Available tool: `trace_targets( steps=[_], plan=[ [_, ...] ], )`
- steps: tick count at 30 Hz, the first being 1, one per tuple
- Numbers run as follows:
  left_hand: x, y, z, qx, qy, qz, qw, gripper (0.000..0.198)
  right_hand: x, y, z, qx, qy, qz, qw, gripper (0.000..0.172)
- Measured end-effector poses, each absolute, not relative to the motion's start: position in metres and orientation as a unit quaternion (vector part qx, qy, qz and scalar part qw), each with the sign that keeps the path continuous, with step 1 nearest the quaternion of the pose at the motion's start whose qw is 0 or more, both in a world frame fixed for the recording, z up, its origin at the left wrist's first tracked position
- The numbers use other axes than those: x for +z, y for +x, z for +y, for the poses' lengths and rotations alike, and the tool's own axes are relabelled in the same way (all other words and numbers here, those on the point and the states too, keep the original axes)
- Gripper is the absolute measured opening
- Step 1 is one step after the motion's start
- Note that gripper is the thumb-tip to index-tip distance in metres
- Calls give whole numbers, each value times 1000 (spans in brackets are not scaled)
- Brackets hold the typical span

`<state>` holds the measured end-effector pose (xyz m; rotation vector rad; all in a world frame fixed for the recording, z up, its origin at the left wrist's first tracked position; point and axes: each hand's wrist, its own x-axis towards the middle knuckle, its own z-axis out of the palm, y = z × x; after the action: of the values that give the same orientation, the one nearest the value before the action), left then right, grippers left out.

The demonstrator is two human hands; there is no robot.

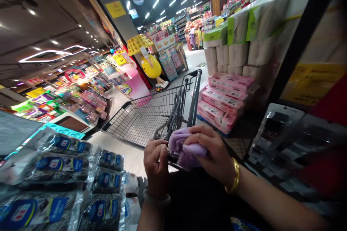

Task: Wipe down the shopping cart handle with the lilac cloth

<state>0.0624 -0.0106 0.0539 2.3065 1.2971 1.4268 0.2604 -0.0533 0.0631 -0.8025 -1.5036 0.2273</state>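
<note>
your right hand (pixel 215 153) grips the lilac cloth (pixel 187 158), soft and bunched, by the cart handle (pixel 194 99); your left hand (pixel 155 160) curls nearby; can't tell around what

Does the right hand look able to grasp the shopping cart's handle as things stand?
Probably yes: the cart handle runs just beyond the right hand, its far stretch bare, though the held lavender cloth would likely hamper a full grip.
</note>
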Motion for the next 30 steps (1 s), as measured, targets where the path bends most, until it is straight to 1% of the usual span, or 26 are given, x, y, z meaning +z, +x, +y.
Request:
trace_targets(
  steps=[3,4,6,8,11,16,17,19,21,23,26,28,30],
  plan=[
    [62,65,-29,463,774,431,28,20,70,250,-58,62,-322,-715,618,10],
    [62,65,-35,463,776,428,20,18,71,250,-57,69,-297,-737,603,10],
    [63,66,-44,459,779,427,7,19,70,255,-49,97,-258,-757,592,8],
    [63,64,-49,453,777,437,1,26,65,262,-39,99,-278,-725,623,9],
    [68,56,-51,436,778,452,13,34,56,263,-32,61,-348,-655,668,13],
    [78,35,-55,375,791,480,56,18,35,237,-50,78,-235,-721,647,8],
    [79,33,-57,362,790,491,60,18,30,233,-53,80,-245,-707,659,8],
    [81,33,-62,342,787,511,57,18,21,227,-56,85,-313,-645,692,6],
    [85,35,-67,329,788,519,43,15,15,223,-60,92,-360,-603,706,4],
    [89,38,-70,315,794,519,34,13,12,218,-65,92,-333,-626,699,3],
    [94,39,-71,288,805,515,55,21,5,211,-70,122,-270,-653,697,4],
    [94,39,-72,278,807,516,65,21,-4,208,-68,168,-297,-613,713,5],
    [93,39,-74,283,808,514,46,18,-13,207,-59,208,-334,-557,731,7]
  ],
)
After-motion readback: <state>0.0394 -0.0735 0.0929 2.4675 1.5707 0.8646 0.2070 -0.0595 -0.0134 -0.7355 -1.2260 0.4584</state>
